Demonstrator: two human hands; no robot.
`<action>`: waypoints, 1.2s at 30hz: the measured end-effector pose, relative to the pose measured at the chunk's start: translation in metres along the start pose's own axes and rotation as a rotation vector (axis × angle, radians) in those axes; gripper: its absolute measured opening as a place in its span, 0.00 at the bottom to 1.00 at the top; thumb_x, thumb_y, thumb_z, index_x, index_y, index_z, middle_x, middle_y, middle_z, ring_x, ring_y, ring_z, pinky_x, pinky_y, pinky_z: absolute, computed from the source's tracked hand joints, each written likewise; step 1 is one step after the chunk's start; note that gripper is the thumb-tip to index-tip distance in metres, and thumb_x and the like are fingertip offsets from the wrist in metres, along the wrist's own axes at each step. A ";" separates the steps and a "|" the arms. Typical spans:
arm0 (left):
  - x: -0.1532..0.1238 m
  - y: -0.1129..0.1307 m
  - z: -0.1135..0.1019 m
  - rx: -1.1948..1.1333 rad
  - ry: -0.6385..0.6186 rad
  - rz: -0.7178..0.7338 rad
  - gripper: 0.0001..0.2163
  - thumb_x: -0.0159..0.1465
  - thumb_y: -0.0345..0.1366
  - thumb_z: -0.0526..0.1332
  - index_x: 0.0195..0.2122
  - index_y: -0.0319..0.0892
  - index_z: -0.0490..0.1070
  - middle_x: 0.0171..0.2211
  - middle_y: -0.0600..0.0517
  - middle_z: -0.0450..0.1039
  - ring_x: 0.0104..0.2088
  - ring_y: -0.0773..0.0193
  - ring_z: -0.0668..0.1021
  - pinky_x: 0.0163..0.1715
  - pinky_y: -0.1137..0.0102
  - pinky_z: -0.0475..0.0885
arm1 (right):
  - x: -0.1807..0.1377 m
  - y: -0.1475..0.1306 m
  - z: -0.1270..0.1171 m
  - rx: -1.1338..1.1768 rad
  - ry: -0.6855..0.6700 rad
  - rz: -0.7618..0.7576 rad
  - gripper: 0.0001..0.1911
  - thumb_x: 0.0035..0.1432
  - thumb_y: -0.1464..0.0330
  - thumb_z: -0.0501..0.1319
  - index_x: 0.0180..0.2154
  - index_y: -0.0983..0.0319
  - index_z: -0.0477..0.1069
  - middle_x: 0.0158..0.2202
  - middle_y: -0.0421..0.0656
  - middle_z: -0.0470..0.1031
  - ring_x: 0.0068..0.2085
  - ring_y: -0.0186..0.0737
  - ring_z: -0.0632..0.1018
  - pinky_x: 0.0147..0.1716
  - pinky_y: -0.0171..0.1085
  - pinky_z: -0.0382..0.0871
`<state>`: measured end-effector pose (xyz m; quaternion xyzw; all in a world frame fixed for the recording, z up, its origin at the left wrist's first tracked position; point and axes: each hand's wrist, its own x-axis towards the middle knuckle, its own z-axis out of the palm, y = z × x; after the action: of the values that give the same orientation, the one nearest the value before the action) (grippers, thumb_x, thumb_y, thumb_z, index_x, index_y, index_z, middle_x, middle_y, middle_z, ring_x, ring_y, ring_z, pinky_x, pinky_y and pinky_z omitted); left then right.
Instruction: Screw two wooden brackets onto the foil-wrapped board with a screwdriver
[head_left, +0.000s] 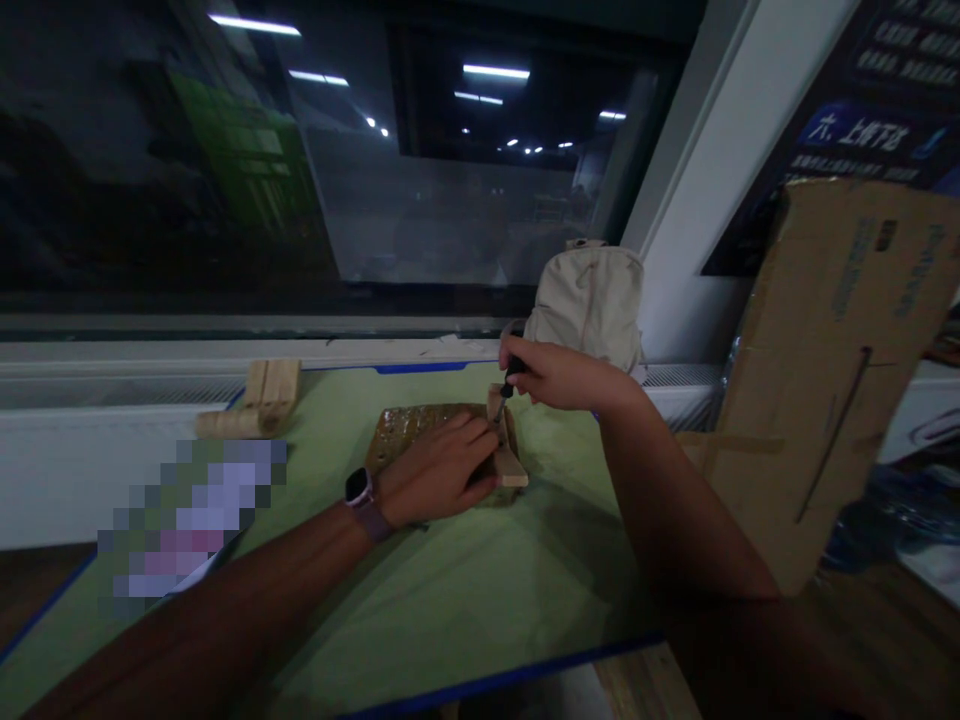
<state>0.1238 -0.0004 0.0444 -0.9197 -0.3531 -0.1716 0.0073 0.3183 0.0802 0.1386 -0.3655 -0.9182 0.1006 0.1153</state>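
My right hand [551,375] is closed round the black handle of a screwdriver [515,368], held upright with its shaft pointing down. The tip meets a pale wooden piece [511,468], though the exact contact spot is hidden. My left hand [442,465], with a watch on the wrist, presses the wooden piece from the left, fingers on top and thumb at its near edge. Under both lies a brown, shiny, tape-covered block [397,430] with small dark holes. Any screw at the tip is too small to make out.
The green tabletop [450,600] has a blue edge. Jointed wooden blocks [271,390] stand at the back left, near a blurred-out sheet [199,530]. A beige backpack [589,305] sits behind my right hand, and a large cardboard sheet [832,400] leans at the right. A window runs behind.
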 end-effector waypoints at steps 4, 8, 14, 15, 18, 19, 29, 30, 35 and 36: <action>0.000 0.000 0.000 0.019 -0.017 -0.012 0.12 0.68 0.42 0.57 0.45 0.38 0.68 0.46 0.44 0.69 0.46 0.53 0.70 0.48 0.58 0.69 | 0.002 -0.005 0.001 0.011 0.029 -0.057 0.06 0.60 0.73 0.61 0.42 0.63 0.70 0.34 0.42 0.76 0.33 0.37 0.74 0.32 0.33 0.59; 0.000 0.000 -0.001 0.031 -0.020 -0.017 0.13 0.69 0.43 0.57 0.46 0.38 0.68 0.46 0.45 0.68 0.46 0.53 0.70 0.49 0.58 0.69 | 0.008 -0.008 0.005 -0.108 0.091 0.005 0.11 0.62 0.61 0.63 0.37 0.63 0.75 0.31 0.43 0.77 0.32 0.39 0.74 0.31 0.35 0.58; 0.000 0.000 -0.001 0.000 0.014 0.003 0.11 0.69 0.43 0.55 0.43 0.40 0.67 0.44 0.45 0.69 0.45 0.53 0.70 0.46 0.58 0.69 | 0.007 -0.009 0.005 -0.342 0.118 0.236 0.25 0.67 0.51 0.54 0.38 0.65 0.77 0.35 0.54 0.79 0.36 0.50 0.78 0.31 0.40 0.61; 0.000 0.000 0.000 -0.003 0.016 0.004 0.12 0.69 0.44 0.55 0.43 0.40 0.67 0.45 0.45 0.69 0.45 0.53 0.70 0.46 0.58 0.69 | 0.005 -0.009 0.004 -0.347 0.106 0.239 0.25 0.69 0.52 0.51 0.40 0.65 0.76 0.37 0.55 0.80 0.37 0.50 0.78 0.32 0.40 0.62; 0.000 -0.001 0.001 -0.002 0.012 -0.004 0.11 0.69 0.43 0.55 0.43 0.40 0.67 0.45 0.44 0.69 0.45 0.53 0.70 0.46 0.58 0.69 | 0.002 -0.005 0.001 -0.260 0.054 0.171 0.21 0.72 0.60 0.47 0.44 0.66 0.73 0.40 0.54 0.79 0.40 0.47 0.78 0.36 0.39 0.64; 0.000 -0.001 0.001 -0.003 0.009 -0.004 0.11 0.69 0.43 0.55 0.43 0.40 0.67 0.46 0.44 0.69 0.45 0.53 0.70 0.46 0.58 0.69 | 0.001 -0.004 0.000 -0.196 0.039 0.127 0.18 0.72 0.63 0.47 0.44 0.65 0.72 0.41 0.53 0.79 0.40 0.46 0.78 0.38 0.38 0.64; 0.000 -0.001 0.003 -0.015 0.000 -0.012 0.11 0.69 0.42 0.56 0.46 0.40 0.68 0.45 0.45 0.68 0.46 0.53 0.70 0.48 0.57 0.69 | 0.009 -0.001 0.006 -0.128 0.222 0.036 0.08 0.63 0.62 0.62 0.37 0.61 0.72 0.32 0.41 0.77 0.32 0.38 0.73 0.31 0.35 0.55; 0.000 -0.002 0.003 -0.014 0.001 -0.011 0.12 0.69 0.42 0.56 0.47 0.40 0.67 0.45 0.45 0.68 0.46 0.53 0.70 0.48 0.57 0.69 | 0.009 -0.003 0.006 -0.172 0.221 0.060 0.10 0.63 0.60 0.62 0.36 0.61 0.73 0.32 0.42 0.77 0.32 0.38 0.73 0.31 0.35 0.54; -0.001 -0.002 0.003 -0.030 0.010 -0.013 0.11 0.69 0.43 0.55 0.45 0.41 0.68 0.43 0.45 0.69 0.44 0.53 0.70 0.46 0.58 0.69 | 0.007 -0.007 0.005 -0.303 0.149 0.133 0.14 0.69 0.61 0.54 0.39 0.63 0.73 0.36 0.49 0.79 0.35 0.43 0.76 0.31 0.37 0.55; -0.001 -0.002 0.003 -0.038 0.015 -0.013 0.12 0.69 0.43 0.55 0.45 0.41 0.68 0.43 0.46 0.69 0.44 0.54 0.70 0.46 0.58 0.69 | 0.006 -0.007 0.005 -0.293 0.131 0.135 0.13 0.69 0.62 0.54 0.41 0.64 0.72 0.37 0.50 0.80 0.36 0.43 0.76 0.31 0.37 0.56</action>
<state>0.1232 0.0008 0.0416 -0.9161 -0.3558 -0.1849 -0.0085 0.3082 0.0786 0.1363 -0.4450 -0.8868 -0.0509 0.1134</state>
